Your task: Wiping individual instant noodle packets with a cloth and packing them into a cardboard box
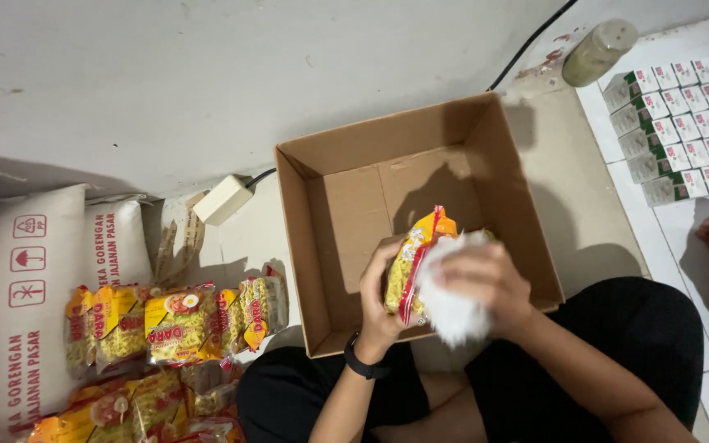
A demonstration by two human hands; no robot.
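Observation:
My left hand (381, 295) grips a yellow and red noodle packet (410, 261) from its left side, holding it upright over the near edge of an open cardboard box (346, 209). My right hand (490, 283) presses a crumpled white cloth (450, 308) against the packet's right face. The cloth hides part of the packet. A black band is on my left wrist. The box holds nothing that I can see.
Several more noodle packets (176, 326) are piled on the floor at the left, next to large white sacks (30, 287). Small cartons (679, 123) stand in rows at the top right beside a bottle (599, 51). A white power adapter (223, 199) lies by the wall.

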